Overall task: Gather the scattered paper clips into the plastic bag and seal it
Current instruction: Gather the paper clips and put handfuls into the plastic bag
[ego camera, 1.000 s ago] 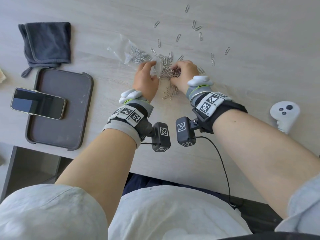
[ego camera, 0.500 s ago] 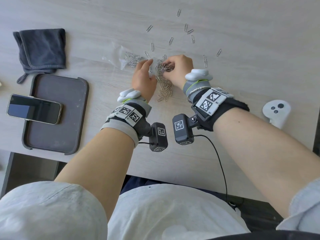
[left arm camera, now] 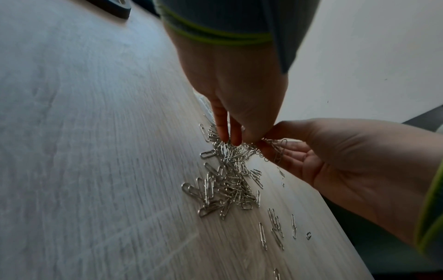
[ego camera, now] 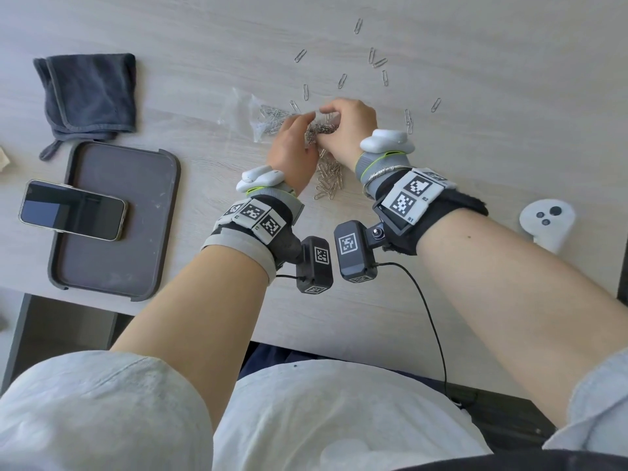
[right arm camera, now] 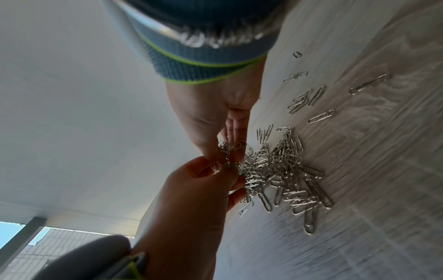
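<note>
A clear plastic bag (ego camera: 251,113) lies on the table with several paper clips inside. My left hand (ego camera: 307,119) pinches its open end, right of the bag. My right hand (ego camera: 326,121) pinches a clump of paper clips (ego camera: 319,128) held against the left fingertips. In the left wrist view my left hand (left arm camera: 239,138) points down and the right hand (left arm camera: 271,149) holds clips beside it. The right wrist view shows the right hand (right arm camera: 227,149) gripping the clump (right arm camera: 233,151) above the left hand (right arm camera: 223,170). A pile of clips (ego camera: 328,180) lies under my wrists. The bag's mouth is hidden by the fingers.
Loose clips (ego camera: 373,59) are scattered behind and right of my hands. A dark tray (ego camera: 112,253) with a phone (ego camera: 71,209) sits at the left, with a grey cloth (ego camera: 88,93) behind it. A white controller (ego camera: 547,222) lies at the right. The table edge runs near my body.
My right hand has picked a clump of clips off the pile and brought it left to the bag's mouth. The left hand has kept its hold on the bag.
</note>
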The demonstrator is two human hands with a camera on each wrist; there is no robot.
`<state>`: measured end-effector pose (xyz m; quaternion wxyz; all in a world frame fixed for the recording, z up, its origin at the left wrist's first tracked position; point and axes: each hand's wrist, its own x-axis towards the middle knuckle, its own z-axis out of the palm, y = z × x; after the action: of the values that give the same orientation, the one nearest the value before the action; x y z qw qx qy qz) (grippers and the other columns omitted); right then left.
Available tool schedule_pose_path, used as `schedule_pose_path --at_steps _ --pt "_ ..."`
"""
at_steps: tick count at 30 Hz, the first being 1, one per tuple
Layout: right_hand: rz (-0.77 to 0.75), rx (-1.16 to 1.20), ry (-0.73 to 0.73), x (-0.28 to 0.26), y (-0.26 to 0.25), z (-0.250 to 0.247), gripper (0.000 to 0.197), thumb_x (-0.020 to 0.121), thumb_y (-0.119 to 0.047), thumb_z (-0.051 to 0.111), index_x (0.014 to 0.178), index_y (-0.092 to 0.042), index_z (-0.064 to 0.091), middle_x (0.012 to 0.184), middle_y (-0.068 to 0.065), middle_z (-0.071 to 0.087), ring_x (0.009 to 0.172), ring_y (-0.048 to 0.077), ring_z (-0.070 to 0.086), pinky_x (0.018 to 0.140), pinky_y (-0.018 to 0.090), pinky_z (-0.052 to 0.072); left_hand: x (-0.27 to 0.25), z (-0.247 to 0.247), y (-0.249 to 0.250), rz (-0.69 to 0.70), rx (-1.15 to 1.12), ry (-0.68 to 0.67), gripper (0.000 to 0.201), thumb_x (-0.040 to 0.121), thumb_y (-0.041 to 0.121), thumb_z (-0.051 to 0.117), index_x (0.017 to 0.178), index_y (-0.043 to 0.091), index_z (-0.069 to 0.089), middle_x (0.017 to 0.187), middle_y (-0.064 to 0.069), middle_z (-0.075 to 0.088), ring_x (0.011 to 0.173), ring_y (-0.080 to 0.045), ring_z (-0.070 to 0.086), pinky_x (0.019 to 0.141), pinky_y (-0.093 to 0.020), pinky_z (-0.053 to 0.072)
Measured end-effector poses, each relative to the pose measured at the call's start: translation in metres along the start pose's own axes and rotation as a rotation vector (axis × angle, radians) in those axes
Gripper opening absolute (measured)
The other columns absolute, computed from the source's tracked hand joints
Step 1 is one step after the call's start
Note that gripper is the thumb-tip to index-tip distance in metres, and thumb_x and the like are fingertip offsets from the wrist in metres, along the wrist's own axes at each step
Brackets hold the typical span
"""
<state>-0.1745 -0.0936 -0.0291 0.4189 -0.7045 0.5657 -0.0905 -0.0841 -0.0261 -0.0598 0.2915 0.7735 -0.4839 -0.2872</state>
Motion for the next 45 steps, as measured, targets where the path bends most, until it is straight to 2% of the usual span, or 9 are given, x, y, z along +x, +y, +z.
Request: schedule_pose_path --at_steps 11,14,17,24,28,32,38,41,45 --pt "-0.063 0.139 0.021 -0.001 -0.004 -0.001 0.051 0.078 -0.001 0.047 0.126 -0.017 0.056 0.107 0.005 0.073 0.093 0.020 0.069 0.090 0.028 0.053 0.004 -0.005 0.003 -0.037 -0.027 0.034 0.052 0.080 -0.005 0.040 0.130 0.006 0.045 0.134 -0.013 0.050 0.120 -0.025 0.051 0.096 -0.024 0.037" --pt "-0.089 0.130 0.027 0.000 -0.002 0.000 0.051 0.078 0.000 0.048 0.125 -0.017 0.057 0.106 0.002 0.073 0.090 0.010 0.067 0.081 0.008 0.048 0.004 -0.006 0.003 0.006 -0.031 0.038 0.051 0.080 -0.005 0.041 0.130 0.005 0.045 0.134 -0.014 0.050 0.116 -0.029 0.053 0.096 -0.026 0.039" --pt "-0.154 0.127 0.052 0.000 0.000 0.003 0.050 0.078 0.001 0.048 0.122 -0.019 0.059 0.105 -0.004 0.072 0.066 -0.009 0.055 0.065 -0.003 0.037 0.003 -0.008 0.003 0.040 -0.063 0.076 0.051 0.080 -0.006 0.040 0.130 0.002 0.044 0.134 -0.016 0.049 0.114 -0.032 0.054 0.094 -0.028 0.042" --pt "-0.193 0.142 0.189 0.004 0.009 0.003 0.039 0.079 0.001 0.052 0.114 -0.015 0.062 0.099 -0.003 0.049 0.064 -0.007 0.039 0.076 0.017 0.042 0.001 -0.025 0.003 0.073 -0.095 0.211 0.061 0.076 -0.010 0.031 0.136 0.000 0.035 0.142 -0.020 0.038 0.130 -0.028 0.042 0.093 0.004 0.025" --pt "-0.093 0.122 0.137 0.002 0.010 0.008 0.036 0.081 0.003 0.048 0.111 -0.011 0.062 0.098 0.001 0.051 0.077 0.008 0.048 0.084 0.025 0.044 0.001 -0.037 0.006 -0.003 -0.065 0.257 0.060 0.078 -0.012 0.033 0.136 0.002 0.036 0.146 -0.015 0.035 0.130 -0.024 0.043 0.097 -0.017 0.038" --pt "-0.054 0.087 0.107 -0.001 0.012 0.009 0.036 0.081 0.002 0.049 0.113 -0.008 0.061 0.105 0.009 0.057 0.086 0.011 0.048 0.079 0.016 0.040 0.002 -0.048 0.009 0.093 -0.013 0.242 0.060 0.076 -0.011 0.032 0.133 0.007 0.039 0.141 -0.012 0.041 0.127 -0.022 0.045 0.095 -0.015 0.034" --pt "0.011 0.043 -0.021 -0.001 0.010 0.013 0.023 0.085 -0.015 0.059 0.107 -0.018 0.064 0.090 -0.001 0.063 0.081 0.011 0.053 0.066 0.018 0.037 0.003 -0.054 -0.004 -0.139 0.007 0.279 0.037 0.073 -0.010 0.029 0.100 0.008 0.047 0.100 -0.014 0.063 0.082 -0.019 0.053 0.060 -0.030 0.040" --pt "-0.017 -0.005 -0.130 -0.002 0.005 0.020 0.022 0.085 -0.022 0.064 0.106 -0.017 0.066 0.091 -0.003 0.061 0.082 0.011 0.053 0.071 0.017 0.036 0.006 -0.054 -0.005 -0.162 0.186 0.137 0.036 0.078 -0.010 0.032 0.086 0.016 0.056 0.099 -0.016 0.065 0.088 -0.031 0.058 0.067 -0.035 0.043" --pt "0.000 -0.024 -0.051 0.000 0.006 0.021 0.020 0.086 -0.016 0.059 0.105 -0.014 0.066 0.096 0.000 0.066 0.083 0.012 0.054 0.074 0.018 0.042 0.008 -0.061 -0.003 -0.189 0.256 0.095 0.047 0.084 -0.011 0.035 0.117 0.013 0.058 0.127 -0.009 0.057 0.112 -0.025 0.055 0.086 -0.031 0.044"
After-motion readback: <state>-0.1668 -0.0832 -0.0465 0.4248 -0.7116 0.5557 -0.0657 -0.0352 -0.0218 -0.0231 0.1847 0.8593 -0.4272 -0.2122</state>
